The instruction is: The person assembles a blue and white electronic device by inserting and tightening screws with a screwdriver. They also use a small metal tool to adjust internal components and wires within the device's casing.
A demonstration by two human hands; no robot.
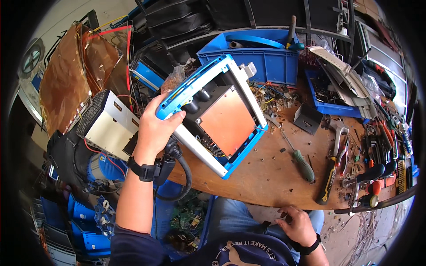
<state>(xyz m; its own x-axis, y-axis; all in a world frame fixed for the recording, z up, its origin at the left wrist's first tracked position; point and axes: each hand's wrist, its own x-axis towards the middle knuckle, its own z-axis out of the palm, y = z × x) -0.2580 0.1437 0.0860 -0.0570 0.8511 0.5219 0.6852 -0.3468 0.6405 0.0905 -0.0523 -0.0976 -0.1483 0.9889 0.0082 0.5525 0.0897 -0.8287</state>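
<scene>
My left hand (157, 126) is closed around the blue upper corner of a box-shaped metal frame (202, 153) with silver bars and blue ends. The frame is tilted, its lower corner at the front part of the wooden bench. Inside it sits a black unit topped by a copper-coloured plate (228, 122) with screws at its corners. Black round parts stick out beside the plate. My right hand (298, 227) hovers over my lap, apart from the frame, its fingers loosely curled with nothing visible in them. A green-handled screwdriver (303, 166) lies on the bench to the frame's right.
A blue crate (275, 66) stands behind the frame. On the right are a tool with a black and yellow handle (327, 179), a black bracket (308, 119) and several hand tools. A cream metal box (111, 124) stands left; a bin of circuit boards (188, 217) is below the bench edge.
</scene>
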